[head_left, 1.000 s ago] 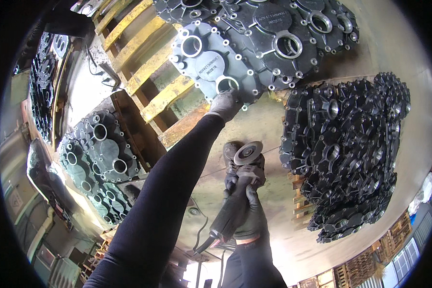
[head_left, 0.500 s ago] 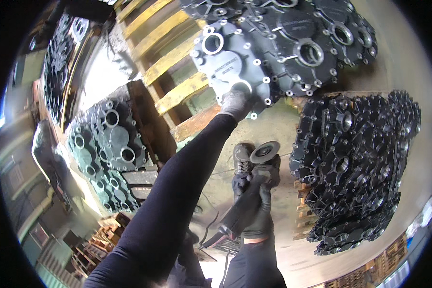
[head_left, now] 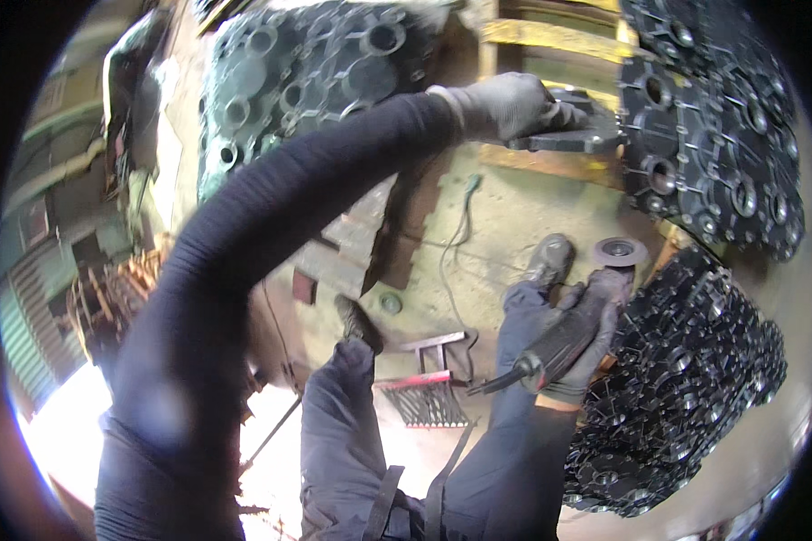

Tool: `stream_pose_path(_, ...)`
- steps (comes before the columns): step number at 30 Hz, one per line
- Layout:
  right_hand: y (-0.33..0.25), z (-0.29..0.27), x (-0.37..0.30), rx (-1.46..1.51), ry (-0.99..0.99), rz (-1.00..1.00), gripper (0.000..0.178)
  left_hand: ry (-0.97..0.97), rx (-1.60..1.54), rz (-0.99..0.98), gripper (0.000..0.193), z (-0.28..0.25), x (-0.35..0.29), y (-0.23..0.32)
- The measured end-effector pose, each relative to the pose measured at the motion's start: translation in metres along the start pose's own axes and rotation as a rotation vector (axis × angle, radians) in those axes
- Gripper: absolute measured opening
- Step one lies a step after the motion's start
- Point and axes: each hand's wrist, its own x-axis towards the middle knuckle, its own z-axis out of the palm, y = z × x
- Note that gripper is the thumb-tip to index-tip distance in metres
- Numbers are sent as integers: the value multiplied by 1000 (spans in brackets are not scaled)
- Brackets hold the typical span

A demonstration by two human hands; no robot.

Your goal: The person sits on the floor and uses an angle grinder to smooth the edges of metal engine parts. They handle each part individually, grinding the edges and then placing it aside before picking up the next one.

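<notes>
At the front edge of a pallet with yellow slats (head_left: 555, 38), the left hand (head_left: 507, 106), in a pale grey knit glove, grasps a dark cast metal cover (head_left: 568, 140) by its left end. The cover is seen nearly edge-on, so its broad face hardly shows, and its right end reaches to the layered black covers (head_left: 713, 149) at the upper right. How far the fingertips wrap beneath it cannot be told. Whether the slats bear any of its weight is likewise unclear. A dark sleeve (head_left: 307, 185) runs from that glove down the left side of the view.

Lower and to the right, the right hand (head_left: 595, 353), in a darker glove, is wrapped around the body of an angle grinder (head_left: 561, 344). Its round abrasive disc (head_left: 620, 252) points away from the person, apart from the held cover, and its tail end slants toward the lower left. Just left of the disc is a dark shoe (head_left: 550, 260); another shoe (head_left: 359, 325) stands farther left.

Beside the right hand, a dense stack of black castings (head_left: 686, 379) fills the lower right. Grey-green covers (head_left: 311, 77) with round bores lie at the upper left. On the floor between the legs is a ribbed panel (head_left: 424, 402) with a red edge.
</notes>
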Motion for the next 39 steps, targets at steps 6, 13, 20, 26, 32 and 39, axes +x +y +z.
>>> stream_pose_path(6,60,1,-21,-39,-104,273,55,-18,-261,-345,45,-5,-261,71)
stream_pose_path(13,120,-28,-31,-130,-239,327,52,-199,-302,-878,52,-1,-429,122)
stream_pose_path(20,183,-50,-41,-322,-298,321,52,165,-284,-859,54,34,-537,127)
stream_pose_path(26,241,-77,-37,-593,-231,213,50,234,-9,-652,49,125,-592,87)
stream_pose_path(32,326,-29,-46,-772,-289,204,48,-79,102,-640,60,266,-643,51)
stream_pose_path(39,350,14,-59,-820,-513,241,67,26,-112,-659,31,314,-680,9)
